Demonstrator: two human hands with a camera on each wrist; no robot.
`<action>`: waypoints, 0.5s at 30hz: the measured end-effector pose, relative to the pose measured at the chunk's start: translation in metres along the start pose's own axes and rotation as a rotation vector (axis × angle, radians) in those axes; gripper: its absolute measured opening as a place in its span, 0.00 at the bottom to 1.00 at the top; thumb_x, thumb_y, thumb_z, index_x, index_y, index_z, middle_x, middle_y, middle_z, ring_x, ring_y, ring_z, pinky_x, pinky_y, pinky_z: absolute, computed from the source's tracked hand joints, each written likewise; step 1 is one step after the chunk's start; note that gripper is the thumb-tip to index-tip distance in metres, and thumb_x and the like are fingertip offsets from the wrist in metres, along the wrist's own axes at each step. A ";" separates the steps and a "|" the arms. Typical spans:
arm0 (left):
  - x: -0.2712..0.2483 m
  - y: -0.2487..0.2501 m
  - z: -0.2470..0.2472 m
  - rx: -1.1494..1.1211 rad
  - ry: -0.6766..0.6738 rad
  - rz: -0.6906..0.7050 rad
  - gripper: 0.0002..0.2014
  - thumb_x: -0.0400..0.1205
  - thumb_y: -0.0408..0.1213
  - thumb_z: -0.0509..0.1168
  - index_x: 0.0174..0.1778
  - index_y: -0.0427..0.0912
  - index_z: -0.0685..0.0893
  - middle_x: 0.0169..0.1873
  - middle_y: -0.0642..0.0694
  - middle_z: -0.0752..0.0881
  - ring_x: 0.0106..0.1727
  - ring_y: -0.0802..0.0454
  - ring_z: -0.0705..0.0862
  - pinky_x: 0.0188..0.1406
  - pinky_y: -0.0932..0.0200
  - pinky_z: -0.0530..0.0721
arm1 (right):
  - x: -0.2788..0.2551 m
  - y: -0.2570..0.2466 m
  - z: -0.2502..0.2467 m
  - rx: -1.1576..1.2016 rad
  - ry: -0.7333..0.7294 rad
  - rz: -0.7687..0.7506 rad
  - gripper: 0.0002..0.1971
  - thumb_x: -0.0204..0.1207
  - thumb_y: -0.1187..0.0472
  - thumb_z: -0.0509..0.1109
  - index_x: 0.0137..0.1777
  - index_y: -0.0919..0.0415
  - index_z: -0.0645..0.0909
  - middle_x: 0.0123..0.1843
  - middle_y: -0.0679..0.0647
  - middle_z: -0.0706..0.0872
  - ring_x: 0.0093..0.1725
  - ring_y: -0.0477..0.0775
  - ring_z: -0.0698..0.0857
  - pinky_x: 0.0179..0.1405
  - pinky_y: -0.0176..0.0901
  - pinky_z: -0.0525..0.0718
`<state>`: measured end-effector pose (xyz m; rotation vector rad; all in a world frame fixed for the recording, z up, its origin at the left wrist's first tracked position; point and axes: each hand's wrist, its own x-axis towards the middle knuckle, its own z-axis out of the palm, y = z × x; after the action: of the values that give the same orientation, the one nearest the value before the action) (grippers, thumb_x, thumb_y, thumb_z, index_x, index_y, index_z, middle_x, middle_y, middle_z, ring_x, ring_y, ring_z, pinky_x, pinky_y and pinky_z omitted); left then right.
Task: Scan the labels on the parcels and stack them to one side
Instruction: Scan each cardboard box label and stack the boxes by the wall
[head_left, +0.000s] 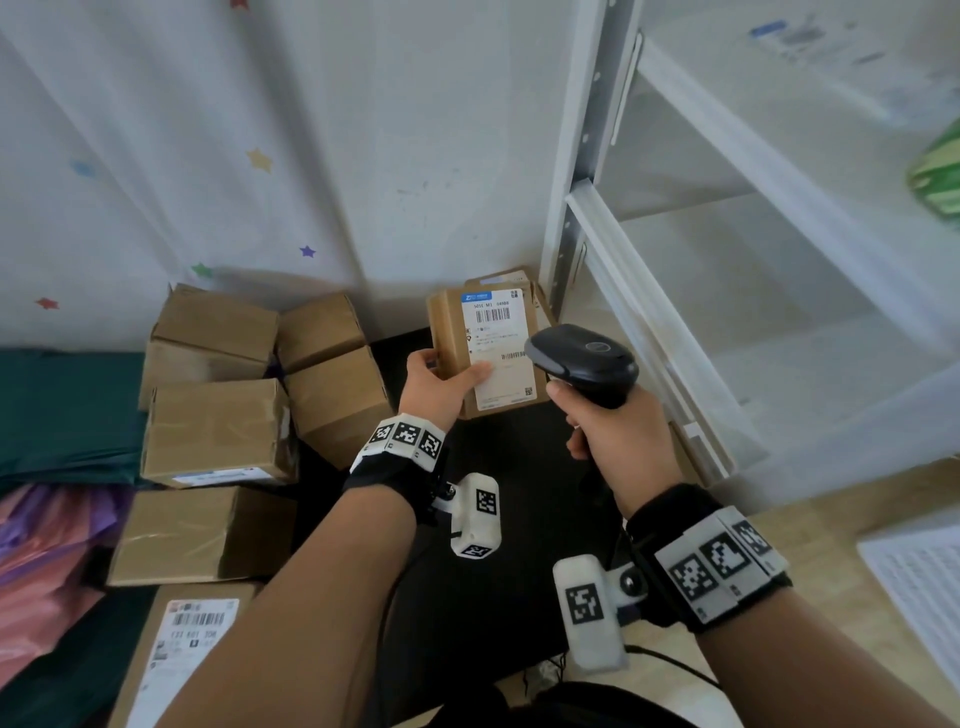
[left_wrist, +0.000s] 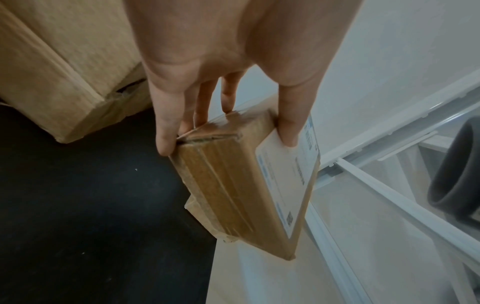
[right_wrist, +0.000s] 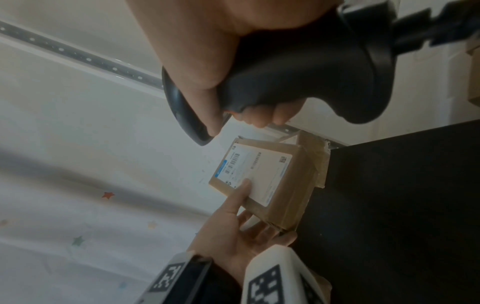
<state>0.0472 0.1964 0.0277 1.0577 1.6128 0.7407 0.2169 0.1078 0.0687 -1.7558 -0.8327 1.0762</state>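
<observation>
My left hand (head_left: 441, 382) grips a small flat cardboard parcel (head_left: 485, 348), thumb on its white shipping label (head_left: 500, 332), fingers behind it. The wrist view shows the same parcel (left_wrist: 233, 181) pinched between thumb (left_wrist: 291, 123) and fingers, label side turned right. My right hand (head_left: 608, 431) grips a black handheld barcode scanner (head_left: 584, 361) by its handle, its head just right of the label and over its lower barcode. In the right wrist view the scanner (right_wrist: 285, 82) hangs above the parcel (right_wrist: 262, 181). Another flat parcel (head_left: 530, 286) lies behind the held one.
Several brown boxes (head_left: 218, 431) are crowded on the left, one labelled box (head_left: 182, 649) nearest me. A black mat (head_left: 493, 571) covers the floor under my arms. A white metal shelf rack (head_left: 649, 312) stands right. Coloured bags (head_left: 47, 545) lie far left.
</observation>
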 end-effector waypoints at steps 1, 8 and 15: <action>0.003 0.002 0.001 -0.002 -0.004 0.003 0.39 0.74 0.47 0.75 0.77 0.45 0.61 0.68 0.45 0.78 0.53 0.53 0.82 0.41 0.59 0.84 | 0.001 0.000 -0.001 -0.001 0.003 0.001 0.12 0.74 0.49 0.78 0.46 0.57 0.84 0.24 0.48 0.84 0.21 0.39 0.82 0.21 0.27 0.78; 0.044 0.046 0.023 -0.001 -0.075 -0.087 0.32 0.80 0.50 0.67 0.76 0.42 0.67 0.64 0.43 0.81 0.58 0.43 0.83 0.50 0.46 0.86 | 0.013 0.004 -0.009 0.026 0.069 0.022 0.13 0.74 0.50 0.77 0.50 0.58 0.84 0.29 0.50 0.85 0.22 0.40 0.82 0.22 0.27 0.77; 0.075 0.061 0.049 0.137 -0.091 0.017 0.23 0.83 0.42 0.63 0.70 0.32 0.75 0.66 0.32 0.80 0.66 0.35 0.80 0.66 0.40 0.80 | 0.023 0.005 -0.008 -0.008 0.083 0.039 0.11 0.74 0.49 0.77 0.46 0.55 0.84 0.27 0.49 0.85 0.20 0.38 0.81 0.21 0.26 0.75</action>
<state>0.1039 0.2884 0.0355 1.1873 1.5958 0.5914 0.2336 0.1233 0.0584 -1.8178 -0.7558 1.0191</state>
